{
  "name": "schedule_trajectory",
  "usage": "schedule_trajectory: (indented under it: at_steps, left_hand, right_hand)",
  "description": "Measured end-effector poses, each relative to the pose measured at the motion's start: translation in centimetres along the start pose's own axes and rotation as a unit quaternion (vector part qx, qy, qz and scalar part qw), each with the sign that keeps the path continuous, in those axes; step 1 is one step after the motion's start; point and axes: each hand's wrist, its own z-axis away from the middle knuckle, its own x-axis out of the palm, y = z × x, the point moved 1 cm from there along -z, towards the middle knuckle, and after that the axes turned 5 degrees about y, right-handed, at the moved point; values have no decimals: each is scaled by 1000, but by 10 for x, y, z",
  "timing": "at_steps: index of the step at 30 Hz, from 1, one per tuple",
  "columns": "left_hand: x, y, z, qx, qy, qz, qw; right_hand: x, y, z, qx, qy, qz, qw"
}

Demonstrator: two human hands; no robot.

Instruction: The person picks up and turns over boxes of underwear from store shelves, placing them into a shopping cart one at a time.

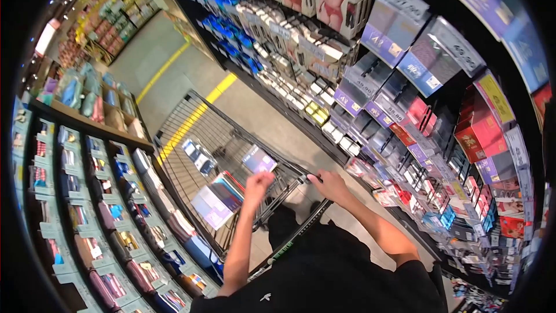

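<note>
A black wire shopping cart (223,117) stands in front of my body, its handle bar with green lettering running close to my waist. My right hand (329,185) is closed on the black corner of the cart near the end of the handle. Over the basket, my left hand (259,185) has its fingers curled in; what they hold, if anything, is hidden. Just beyond it lies a purple and grey flat package (259,159). Farther into the basket are a blue and white package (198,156) and a large pale purple flat package (211,207) beside several colourful flat packs.
On the right, a tall rack holds hanging boxed underwear (341,0), price tags and red boxes (480,127). To the left, a tiered shelf (75,197) carries folded packs. The grey aisle floor (174,58) with yellow stripes runs ahead to another display (116,17).
</note>
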Motion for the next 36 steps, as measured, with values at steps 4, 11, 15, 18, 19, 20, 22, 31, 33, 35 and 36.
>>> schedule_trajectory:
  at_steps: [4,11,15,18,19,20,22,31,33,35,36]
  left_hand:
    - [17,40,100,194,23,-130,972]
    - [42,29,169,168,-4,-177,970]
    - [51,25,178,164,3,-191,968]
    - [55,21,180,162,1,-209,964]
    - [56,22,180,167,1,-211,963]
    - [56,23,180,171,2,-213,962]
    - [55,21,178,186,4,-214,959]
    - [49,28,191,193,29,-229,954]
    - [49,27,193,184,38,-227,956]
    - [50,24,194,188,38,-226,955]
    - [50,23,194,186,44,-223,956]
  right_hand:
    - [6,18,-1,0,70,-103,992]
    - [-11,124,-88,29,308,-443,841]
    - [-54,138,-132,43,450,-283,846]
    - [-67,142,-152,70,492,-243,833]
    - [-71,142,-158,117,457,-203,858]
    - [-73,141,-162,162,418,-163,879]
    - [-81,132,-161,135,420,-194,876]
    - [-78,143,-183,117,401,-231,879]
    - [-73,145,-188,132,424,-203,873]
    - [-68,147,-192,113,434,-191,873]
    - [-66,151,-196,98,448,-178,871]
